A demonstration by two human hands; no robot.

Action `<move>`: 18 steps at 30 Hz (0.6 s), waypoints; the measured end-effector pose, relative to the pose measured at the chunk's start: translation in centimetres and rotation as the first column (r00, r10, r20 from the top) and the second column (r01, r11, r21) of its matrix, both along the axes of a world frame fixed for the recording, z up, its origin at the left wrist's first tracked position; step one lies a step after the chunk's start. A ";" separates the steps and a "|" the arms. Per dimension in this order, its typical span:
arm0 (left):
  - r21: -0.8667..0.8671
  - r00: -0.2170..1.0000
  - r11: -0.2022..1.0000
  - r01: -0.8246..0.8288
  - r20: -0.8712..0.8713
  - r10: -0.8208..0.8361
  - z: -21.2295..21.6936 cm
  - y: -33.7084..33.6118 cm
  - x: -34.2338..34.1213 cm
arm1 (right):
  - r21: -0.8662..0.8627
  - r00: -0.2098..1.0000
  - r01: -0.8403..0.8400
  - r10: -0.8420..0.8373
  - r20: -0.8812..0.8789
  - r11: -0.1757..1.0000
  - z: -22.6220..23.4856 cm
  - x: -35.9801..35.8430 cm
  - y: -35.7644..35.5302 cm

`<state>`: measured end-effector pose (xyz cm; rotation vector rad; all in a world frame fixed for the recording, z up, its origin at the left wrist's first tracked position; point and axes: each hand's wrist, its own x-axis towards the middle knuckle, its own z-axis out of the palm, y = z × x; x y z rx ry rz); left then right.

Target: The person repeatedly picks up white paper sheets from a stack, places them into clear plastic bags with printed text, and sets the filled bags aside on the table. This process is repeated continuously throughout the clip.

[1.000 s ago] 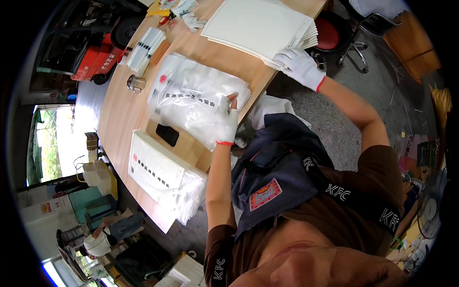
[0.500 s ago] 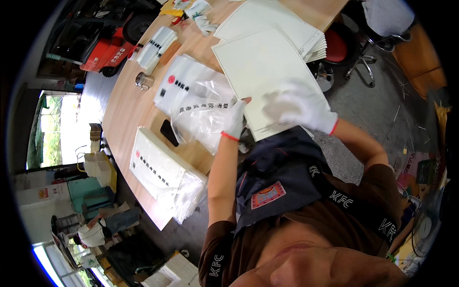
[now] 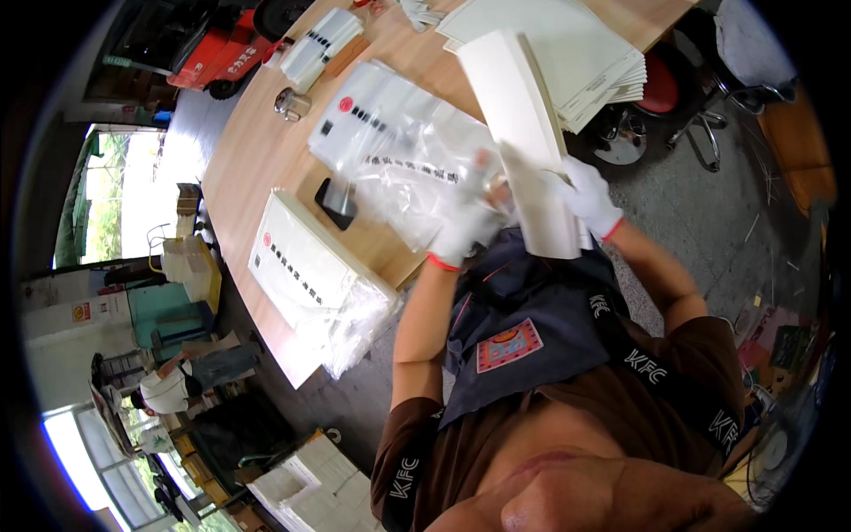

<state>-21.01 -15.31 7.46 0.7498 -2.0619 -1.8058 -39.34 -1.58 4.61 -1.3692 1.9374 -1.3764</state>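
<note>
A cream paper stack [image 3: 519, 97], bent lengthwise into a narrow curved shape, stands tilted over the table's near edge. My right hand [image 3: 587, 199], in a white glove with a red cuff, grips its right side. My left hand [image 3: 465, 232], gloved the same way with bare fingertips, is beside the clear plastic bag [image 3: 412, 191] at the bag's near end; motion smears its fingers, so its grip is unclear. That bag lies on a pile of printed plastic bags [image 3: 363, 97]. To the left rests a stack of filled bags [image 3: 306, 257] with loose plastic ends.
More cream sheets [image 3: 567, 53] lie fanned at the table's far right. A black phone [image 3: 335, 204], a glass jar [image 3: 291, 105] and another bag bundle [image 3: 321, 44] sit on the wooden table [image 3: 239, 160]. A stool [image 3: 660, 84] stands right; another person [image 3: 168, 390] is far left.
The flat paper stack is now bent into a narrow curve, with my right hand on its side. My left hand has moved from the paper's left edge toward the plastic bag. The view has shifted.
</note>
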 end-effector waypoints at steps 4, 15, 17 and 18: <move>0.660 0.816 0.730 -0.176 -0.317 0.484 5.6 -6.6 6.0 | 0.026 0.830 -0.217 0.199 -0.522 0.976 7.0 -0.7 1.9; -0.366 0.926 0.851 -0.377 -0.155 0.344 1.6 5.5 8.6 | 0.473 0.790 -0.597 0.579 0.205 0.648 6.2 0.1 -5.3; -0.759 0.934 0.553 -0.342 -0.339 0.112 -1.0 5.7 8.3 | 0.260 0.714 -0.635 0.425 0.556 0.727 2.0 1.1 -6.1; -0.683 0.933 0.639 -0.354 -0.308 0.188 -0.4 5.0 7.4 | 0.199 0.736 -0.627 0.488 0.470 0.753 0.2 1.5 -7.2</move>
